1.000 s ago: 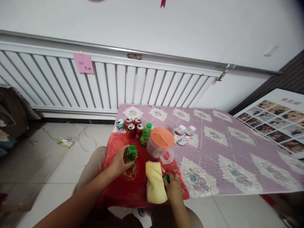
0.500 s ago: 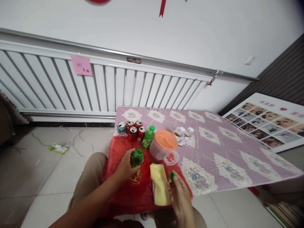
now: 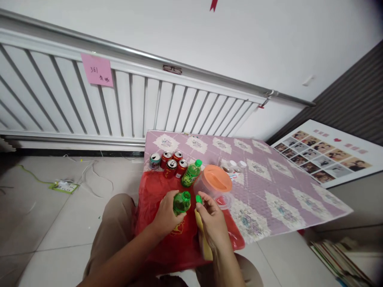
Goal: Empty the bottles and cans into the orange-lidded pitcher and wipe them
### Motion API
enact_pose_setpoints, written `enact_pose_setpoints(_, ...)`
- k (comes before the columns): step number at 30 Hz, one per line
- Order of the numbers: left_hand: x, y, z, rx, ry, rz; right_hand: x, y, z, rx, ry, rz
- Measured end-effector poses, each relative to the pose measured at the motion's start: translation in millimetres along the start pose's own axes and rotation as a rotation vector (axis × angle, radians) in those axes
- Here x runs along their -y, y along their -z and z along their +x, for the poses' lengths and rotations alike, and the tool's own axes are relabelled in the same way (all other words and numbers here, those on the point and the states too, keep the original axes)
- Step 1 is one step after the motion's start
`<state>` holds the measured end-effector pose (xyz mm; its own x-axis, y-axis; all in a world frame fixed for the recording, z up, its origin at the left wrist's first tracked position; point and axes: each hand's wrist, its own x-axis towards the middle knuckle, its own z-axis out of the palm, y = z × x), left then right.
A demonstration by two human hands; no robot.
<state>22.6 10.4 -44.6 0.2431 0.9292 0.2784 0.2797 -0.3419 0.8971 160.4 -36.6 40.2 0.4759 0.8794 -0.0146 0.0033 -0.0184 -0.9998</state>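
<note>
My left hand (image 3: 165, 216) is wrapped round a small green bottle (image 3: 181, 201) standing upright on a red plastic bag (image 3: 158, 191). Its neck shows no cap. My right hand (image 3: 211, 221) pinches a green bottle cap (image 3: 198, 198) just right of the bottle's neck, a short gap apart. Under my right hand lies a yellow cloth (image 3: 205, 247), mostly hidden. Behind stand a second green bottle (image 3: 190, 174) with its cap on and a clear jug with an orange lid (image 3: 216, 179).
Several drink cans (image 3: 171, 162) stand at the back left of the low table with a purple patterned cover (image 3: 269, 187). Small white-capped bottles (image 3: 235, 165) lie behind the jug. A radiator (image 3: 125, 103) lines the wall. A power strip (image 3: 64, 186) lies on the floor.
My right hand lifted the green cap off the table beside the yellow cloth and carried it up and left, close to the bottle's neck. My left hand kept its hold on the bottle.
</note>
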Motion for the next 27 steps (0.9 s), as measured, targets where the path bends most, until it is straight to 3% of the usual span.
enact_pose_setpoints(7, 1.6, 0.6, 1.8, 0.004, -0.014, 0.004, 4.4, -13.6, 7.4, 0.049, 0.249, -0.309)
enact_pose_setpoints(17, 2.4, 0.8, 1.7, 0.021, -0.031, 0.036, 14.7, -14.8, 7.2, 0.067, 0.312, -0.465)
enact_pose_setpoints(27, 3.6, -0.2, 1.9, 0.002, -0.046, 0.030, 13.4, -16.4, 8.6, 0.189, 0.362, -0.539)
